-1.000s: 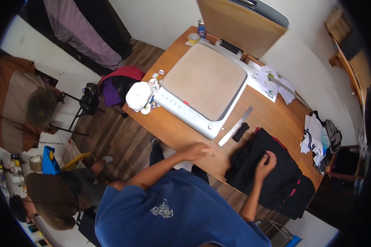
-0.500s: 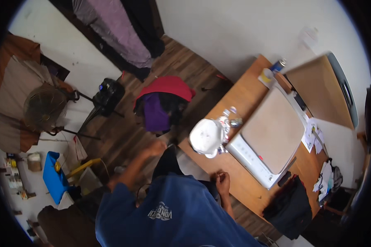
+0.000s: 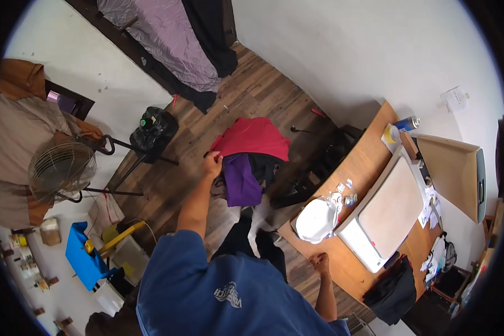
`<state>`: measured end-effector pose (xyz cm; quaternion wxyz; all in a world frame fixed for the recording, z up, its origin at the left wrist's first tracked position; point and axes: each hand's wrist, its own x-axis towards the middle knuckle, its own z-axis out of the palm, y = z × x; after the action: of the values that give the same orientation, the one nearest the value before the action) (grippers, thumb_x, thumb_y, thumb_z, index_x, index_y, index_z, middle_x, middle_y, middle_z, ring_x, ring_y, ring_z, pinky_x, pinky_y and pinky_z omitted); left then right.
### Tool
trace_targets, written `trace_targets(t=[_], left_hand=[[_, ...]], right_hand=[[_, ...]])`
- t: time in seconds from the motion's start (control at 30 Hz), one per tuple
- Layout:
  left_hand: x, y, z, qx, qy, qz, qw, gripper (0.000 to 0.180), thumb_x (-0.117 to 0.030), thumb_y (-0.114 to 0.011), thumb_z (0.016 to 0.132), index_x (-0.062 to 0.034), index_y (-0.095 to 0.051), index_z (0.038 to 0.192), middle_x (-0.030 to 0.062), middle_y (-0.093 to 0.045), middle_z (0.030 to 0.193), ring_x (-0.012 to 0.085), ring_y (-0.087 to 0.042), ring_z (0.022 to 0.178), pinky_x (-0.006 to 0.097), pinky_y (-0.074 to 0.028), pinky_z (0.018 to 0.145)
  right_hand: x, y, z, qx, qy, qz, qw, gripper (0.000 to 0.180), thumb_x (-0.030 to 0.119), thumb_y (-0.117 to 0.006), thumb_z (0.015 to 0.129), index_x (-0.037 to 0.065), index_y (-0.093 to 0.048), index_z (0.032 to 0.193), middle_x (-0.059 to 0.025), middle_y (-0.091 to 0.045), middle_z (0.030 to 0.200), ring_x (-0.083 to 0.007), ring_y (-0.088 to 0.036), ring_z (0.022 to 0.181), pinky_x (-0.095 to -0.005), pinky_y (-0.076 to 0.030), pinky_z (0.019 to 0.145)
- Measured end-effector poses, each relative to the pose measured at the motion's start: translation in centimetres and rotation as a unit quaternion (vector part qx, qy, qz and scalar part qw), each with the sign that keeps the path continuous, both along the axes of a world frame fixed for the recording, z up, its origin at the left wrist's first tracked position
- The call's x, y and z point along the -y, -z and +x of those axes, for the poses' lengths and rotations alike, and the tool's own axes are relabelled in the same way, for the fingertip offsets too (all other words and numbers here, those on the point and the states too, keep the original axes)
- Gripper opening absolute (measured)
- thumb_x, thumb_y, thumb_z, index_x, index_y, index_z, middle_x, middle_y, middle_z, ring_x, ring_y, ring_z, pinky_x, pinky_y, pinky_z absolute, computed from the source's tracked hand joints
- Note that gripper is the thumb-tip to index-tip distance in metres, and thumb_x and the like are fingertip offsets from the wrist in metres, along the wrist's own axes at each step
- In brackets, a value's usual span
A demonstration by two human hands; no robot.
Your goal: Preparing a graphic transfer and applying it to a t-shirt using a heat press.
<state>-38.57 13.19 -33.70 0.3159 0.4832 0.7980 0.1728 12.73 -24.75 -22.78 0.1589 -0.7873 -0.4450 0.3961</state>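
Observation:
My left hand point(image 3: 213, 164) is stretched forward, its fingers closed at the left edge of a red garment point(image 3: 252, 137). That garment lies on top of a pile of clothes, with a purple garment point(image 3: 242, 182) and dark cloth hanging below it. What holds the pile up is hidden. My right hand point(image 3: 320, 263) is low beside the front edge of the wooden table point(image 3: 302, 249), fingers curled in. Whether anything is inside them cannot be seen. A white rounded object point(image 3: 316, 220) stands on the table close by.
A flat white machine point(image 3: 369, 227) with a beige pad and raised lid point(image 3: 451, 173) fills much of the table. Black cloth point(image 3: 395, 291) hangs at its near end. Left are a fan point(image 3: 61, 171), a black bag point(image 3: 154, 131) and a blue box point(image 3: 84, 255).
My left hand has moved forward and reached the red garment at the pile. My right hand stays low by the table edge. The whole view has shifted.

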Motion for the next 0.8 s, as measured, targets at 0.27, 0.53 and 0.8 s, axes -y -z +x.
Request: trace_targets(t=[0.27, 0.53, 0.8], left_hand=[[-0.1, -5.0, 1.1, 0.022, 0.009, 0.061, 0.998, 0.025, -0.031, -0.056, 0.094, -0.0181, -0.069, 0.111, 0.0083, -0.066, 0.11, 0.0309, -0.063, 0.1, 0.04, -0.049, 0.086], [-3.7, -8.9, 2.7, -0.038, 0.057, 0.16, 0.985, 0.022, -0.025, -0.055, 0.093, -0.0173, -0.069, 0.108, 0.0088, -0.067, 0.1, 0.0319, -0.064, 0.094, 0.041, -0.05, 0.083], [-3.4, -9.4, 4.6, -0.113, 0.07, 0.003, 0.991, 0.017, -0.023, -0.059, 0.087, -0.0191, -0.069, 0.1, 0.0106, -0.069, 0.1, 0.0328, -0.065, 0.095, 0.045, -0.051, 0.082]], right_hand=[[-1.0, -1.4, 0.2, 0.039, 0.004, -0.141, 0.989, 0.055, 0.023, -0.089, 0.063, 0.003, -0.045, 0.091, -0.0123, -0.055, 0.084, -0.0234, -0.054, 0.073, -0.0351, -0.048, 0.065], [-0.1, 1.5, 2.0, 0.018, 0.022, -0.157, 0.987, 0.06, 0.025, -0.09, 0.063, 0.003, -0.043, 0.092, -0.0107, -0.054, 0.085, -0.0231, -0.053, 0.075, -0.0355, -0.047, 0.066], [-0.4, 1.9, 3.3, 0.055, 0.022, -0.184, 0.981, 0.06, 0.025, -0.088, 0.065, 0.005, -0.04, 0.095, -0.01, -0.049, 0.088, -0.0229, -0.05, 0.08, -0.0365, -0.046, 0.069]])
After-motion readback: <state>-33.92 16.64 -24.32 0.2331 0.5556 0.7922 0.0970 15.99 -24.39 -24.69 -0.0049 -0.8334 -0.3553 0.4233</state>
